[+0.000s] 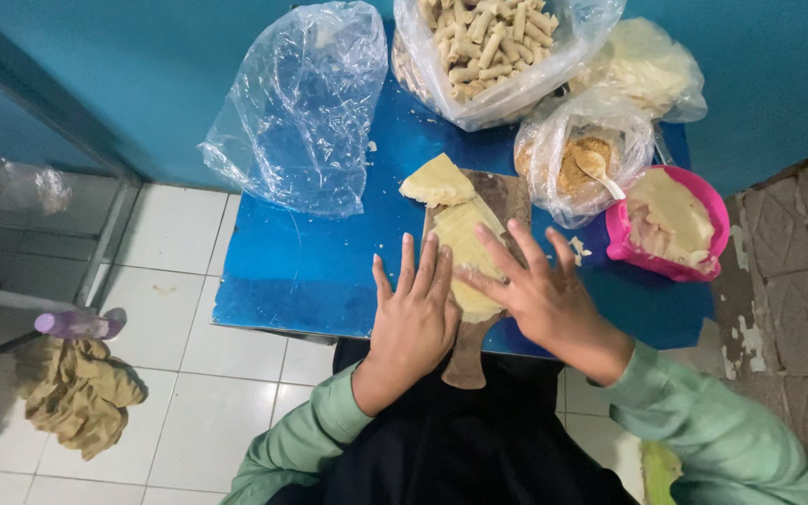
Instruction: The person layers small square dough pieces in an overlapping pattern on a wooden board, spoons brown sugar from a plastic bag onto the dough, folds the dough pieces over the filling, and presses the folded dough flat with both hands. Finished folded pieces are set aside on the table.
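A person in a dark apron and pale green sleeves fills the bottom of the frame, seen from above. Their left hand point(413, 313) and right hand point(540, 292), both open flat with fingers spread, press side by side on a thin pale pastry sheet point(465, 245) at the centre. The sheet lies on a wooden board point(502, 198), whose long axis runs from the bottom of the frame toward the top, its handle pointing down at the person. A folded pastry piece point(437, 180) sits just above the sheet. All rest on a blue table point(310, 271). At upper right stand a clear bag of rolled pastries point(488, 47), a bag of brown filling point(584, 161) with a spoon, and a pink bowl point(670, 224). An empty clear bag point(301, 108) lies at upper left.
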A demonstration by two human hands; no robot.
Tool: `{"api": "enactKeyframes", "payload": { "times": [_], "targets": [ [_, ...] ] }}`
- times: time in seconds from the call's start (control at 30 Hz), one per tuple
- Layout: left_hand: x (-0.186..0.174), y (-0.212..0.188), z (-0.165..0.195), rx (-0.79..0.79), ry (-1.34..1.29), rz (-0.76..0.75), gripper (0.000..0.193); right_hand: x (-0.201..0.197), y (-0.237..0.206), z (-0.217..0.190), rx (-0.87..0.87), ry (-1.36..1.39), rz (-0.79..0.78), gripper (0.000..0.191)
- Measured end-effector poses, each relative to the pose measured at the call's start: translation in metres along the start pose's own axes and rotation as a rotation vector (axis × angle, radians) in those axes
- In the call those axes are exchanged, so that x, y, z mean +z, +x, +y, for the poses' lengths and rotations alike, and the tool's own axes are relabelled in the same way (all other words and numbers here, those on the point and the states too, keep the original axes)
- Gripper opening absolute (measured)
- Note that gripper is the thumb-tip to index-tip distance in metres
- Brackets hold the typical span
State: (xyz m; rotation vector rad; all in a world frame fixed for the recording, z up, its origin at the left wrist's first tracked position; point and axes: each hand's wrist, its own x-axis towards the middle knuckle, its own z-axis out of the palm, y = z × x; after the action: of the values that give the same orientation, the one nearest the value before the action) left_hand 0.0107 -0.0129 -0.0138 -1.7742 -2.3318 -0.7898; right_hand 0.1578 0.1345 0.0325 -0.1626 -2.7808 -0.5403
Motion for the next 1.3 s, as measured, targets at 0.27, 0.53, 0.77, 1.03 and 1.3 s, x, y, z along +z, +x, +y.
{"api": "enactKeyframes", "payload": {
  "times": [0.27,0.53,0.77,1.03,1.3],
  "targets": [
    [0.001,0.0,0.0,-0.001,-0.005,0.01,0.062,0.028,0.022,0.025,-0.005,-0.274,-0.041,0.071],
    [-0.012,0.008,-0.009,0.018,-0.089,-0.007,0.054,0.03,0.034,0.05,0.199,0.114,0.005,0.049],
    [-0.006,0.062,-0.051,0.215,0.116,-0.061,0.049,0.012,0.01,0.046,0.36,1.123,-0.042,0.039],
    [0.018,0.125,-0.071,0.269,0.253,-0.217,0.042,0.019,-0.002,0.057,0.823,1.948,-0.373,0.048],
    [0.024,0.086,-0.053,0.189,0.167,0.053,0.043,0.03,0.002,0.042,0.502,1.007,-0.027,0.035]
  ]
}}
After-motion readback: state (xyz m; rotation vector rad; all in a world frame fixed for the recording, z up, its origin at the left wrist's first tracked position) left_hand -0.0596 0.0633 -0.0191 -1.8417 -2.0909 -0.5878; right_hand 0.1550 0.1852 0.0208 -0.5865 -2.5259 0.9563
